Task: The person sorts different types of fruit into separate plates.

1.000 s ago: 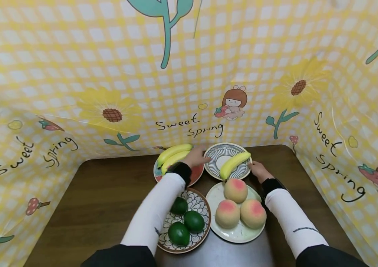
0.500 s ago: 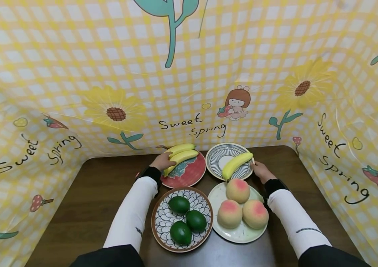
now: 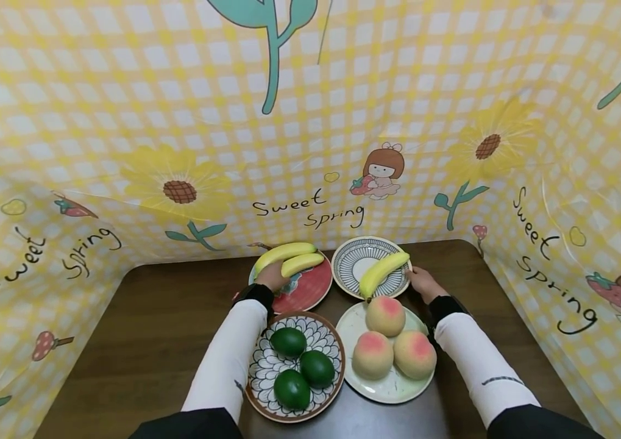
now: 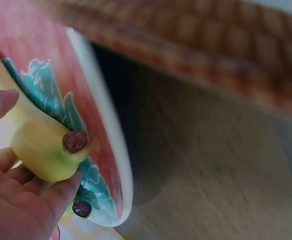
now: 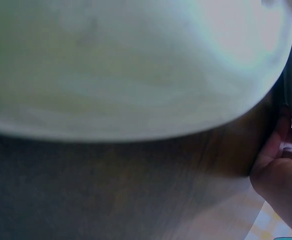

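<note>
On the red plate at the back left lie two bananas. My left hand holds the nearer banana, and the other banana lies just behind. In the left wrist view the thumb is on one side of the held banana and the fingers are curled on the other. My right hand grips the right rim of the black-and-white striped plate, which bears a single banana. That hand shows only at the right wrist view's edge, its fingertips partly hidden.
In front, a brown-rimmed patterned plate bears three dark green avocado-like fruits. Beside it a pale green plate holds three peaches. All stand on a dark wooden table, with a checked yellow cloth around the back and sides.
My left hand has gone from the gap between the two back plates leftward to the bananas and taken hold of the nearer one. The right hand has stayed at the striped plate's rim.
</note>
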`<state>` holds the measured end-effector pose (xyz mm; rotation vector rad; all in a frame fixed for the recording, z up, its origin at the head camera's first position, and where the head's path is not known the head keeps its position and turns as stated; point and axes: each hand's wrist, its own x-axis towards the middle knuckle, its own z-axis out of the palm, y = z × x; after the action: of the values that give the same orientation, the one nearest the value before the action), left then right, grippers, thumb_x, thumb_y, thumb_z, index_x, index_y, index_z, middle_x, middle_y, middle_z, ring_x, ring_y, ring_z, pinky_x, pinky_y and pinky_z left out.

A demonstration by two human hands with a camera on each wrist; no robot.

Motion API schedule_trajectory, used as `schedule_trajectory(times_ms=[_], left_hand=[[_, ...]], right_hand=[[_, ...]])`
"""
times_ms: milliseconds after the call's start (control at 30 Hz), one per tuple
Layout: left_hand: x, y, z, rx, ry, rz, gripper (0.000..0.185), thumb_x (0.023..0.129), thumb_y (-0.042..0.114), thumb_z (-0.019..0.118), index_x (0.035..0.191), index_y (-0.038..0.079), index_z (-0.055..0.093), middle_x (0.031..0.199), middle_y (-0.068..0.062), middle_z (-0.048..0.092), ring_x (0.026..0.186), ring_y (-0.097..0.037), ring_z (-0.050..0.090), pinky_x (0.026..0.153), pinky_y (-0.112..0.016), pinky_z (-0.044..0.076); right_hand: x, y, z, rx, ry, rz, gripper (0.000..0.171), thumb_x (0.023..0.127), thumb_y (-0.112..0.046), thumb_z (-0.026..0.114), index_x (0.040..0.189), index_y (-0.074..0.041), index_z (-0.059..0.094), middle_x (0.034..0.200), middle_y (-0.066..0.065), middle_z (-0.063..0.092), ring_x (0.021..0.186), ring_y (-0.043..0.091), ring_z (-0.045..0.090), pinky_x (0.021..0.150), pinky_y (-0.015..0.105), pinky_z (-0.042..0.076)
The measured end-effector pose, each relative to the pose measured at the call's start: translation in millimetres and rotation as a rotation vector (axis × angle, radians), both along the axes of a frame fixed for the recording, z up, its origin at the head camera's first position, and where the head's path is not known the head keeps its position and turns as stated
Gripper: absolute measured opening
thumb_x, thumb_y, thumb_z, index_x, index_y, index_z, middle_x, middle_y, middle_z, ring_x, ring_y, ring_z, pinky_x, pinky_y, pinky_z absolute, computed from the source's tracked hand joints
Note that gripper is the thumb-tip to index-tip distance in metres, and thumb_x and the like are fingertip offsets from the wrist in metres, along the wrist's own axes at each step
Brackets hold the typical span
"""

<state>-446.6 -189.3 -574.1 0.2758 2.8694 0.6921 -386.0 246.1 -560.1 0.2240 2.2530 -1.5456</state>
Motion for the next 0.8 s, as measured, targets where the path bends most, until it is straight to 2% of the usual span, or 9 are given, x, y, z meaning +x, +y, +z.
schedule_trajectory(times_ms=[133,167,200,233,267,433,467,500,800], left_hand=[[34.5,15.7,40.5,-0.004,0.034,0.001,0.046,0.085,0.014,0.072,0.126,-0.003,0.061,0.117,-0.021,0.070,0.105,-0.035,0.067,0.096,-0.046,0.053],[46.1,22.9,56.7,-0.024,0.002,0.024,0.047,0.084,0.007,0.071,0.129,-0.005,0.060,0.121,-0.024,0.069,0.113,-0.039,0.066,0.102,-0.051,0.050],[51.5,25.2,60.6,-0.033,0.024,0.022,0.046,0.086,0.006,0.069,0.129,-0.006,0.059,0.122,-0.025,0.068,0.114,-0.039,0.065,0.103,-0.051,0.050],[57.6,27.8,65.6,-0.036,0.041,0.024,0.044,0.086,0.004,0.067,0.128,-0.006,0.059,0.123,-0.025,0.068,0.115,-0.040,0.065,0.104,-0.051,0.050],[61.5,29.6,68.7,-0.040,0.041,0.035,0.044,0.088,0.004,0.067,0.129,-0.007,0.059,0.124,-0.026,0.067,0.117,-0.041,0.064,0.105,-0.052,0.049],[67.7,33.4,74.5,-0.067,0.049,0.066,0.037,0.092,0.004,0.066,0.128,-0.003,0.060,0.124,-0.023,0.068,0.117,-0.037,0.064,0.106,-0.050,0.048],[67.9,33.2,74.5,-0.066,0.043,0.071,0.036,0.093,0.004,0.065,0.128,-0.002,0.060,0.124,-0.022,0.068,0.117,-0.037,0.064,0.105,-0.050,0.048],[68.1,33.0,74.7,-0.065,0.039,0.075,0.035,0.092,0.004,0.065,0.126,-0.002,0.060,0.122,-0.022,0.068,0.115,-0.036,0.064,0.104,-0.049,0.048],[67.2,30.8,73.7,-0.110,0.017,0.051,0.032,0.090,0.007,0.067,0.120,0.000,0.064,0.118,-0.021,0.070,0.109,-0.035,0.065,0.099,-0.048,0.049]], right_hand=[[-11.9,6.6,-19.1,-0.015,0.007,-0.014,0.065,0.111,-0.038,0.038,0.159,0.004,0.025,0.162,0.026,0.033,0.154,0.038,0.027,0.127,0.052,0.025],[-12.6,7.0,-20.5,-0.015,0.009,-0.016,0.065,0.111,-0.038,0.039,0.159,0.003,0.026,0.162,0.025,0.034,0.154,0.038,0.028,0.127,0.052,0.025],[-10.1,5.0,-16.4,-0.026,-0.001,-0.022,0.063,0.111,-0.035,0.037,0.160,0.003,0.025,0.163,0.025,0.031,0.155,0.039,0.025,0.128,0.054,0.021],[-11.1,7.4,-20.7,-0.024,0.023,-0.017,0.064,0.111,-0.038,0.039,0.158,0.003,0.029,0.160,0.024,0.037,0.152,0.035,0.031,0.127,0.049,0.027],[-9.4,6.8,-18.1,-0.021,0.023,-0.017,0.064,0.111,-0.038,0.039,0.158,0.003,0.028,0.159,0.025,0.038,0.152,0.036,0.032,0.127,0.049,0.027],[10.4,-7.0,13.4,-0.010,0.019,-0.026,0.061,0.113,-0.031,0.030,0.158,0.009,0.023,0.156,0.029,0.037,0.150,0.038,0.032,0.127,0.047,0.026],[16.0,-12.7,24.0,-0.009,-0.003,-0.037,0.058,0.113,-0.025,0.025,0.158,0.010,0.018,0.159,0.031,0.032,0.152,0.041,0.026,0.129,0.050,0.020],[18.6,-14.9,27.5,-0.009,-0.003,-0.040,0.058,0.113,-0.023,0.024,0.158,0.011,0.017,0.158,0.031,0.031,0.152,0.041,0.026,0.130,0.050,0.019],[19.2,-15.1,25.0,-0.008,0.004,-0.040,0.057,0.113,-0.022,0.023,0.157,0.012,0.018,0.158,0.032,0.030,0.152,0.041,0.025,0.130,0.052,0.018]])
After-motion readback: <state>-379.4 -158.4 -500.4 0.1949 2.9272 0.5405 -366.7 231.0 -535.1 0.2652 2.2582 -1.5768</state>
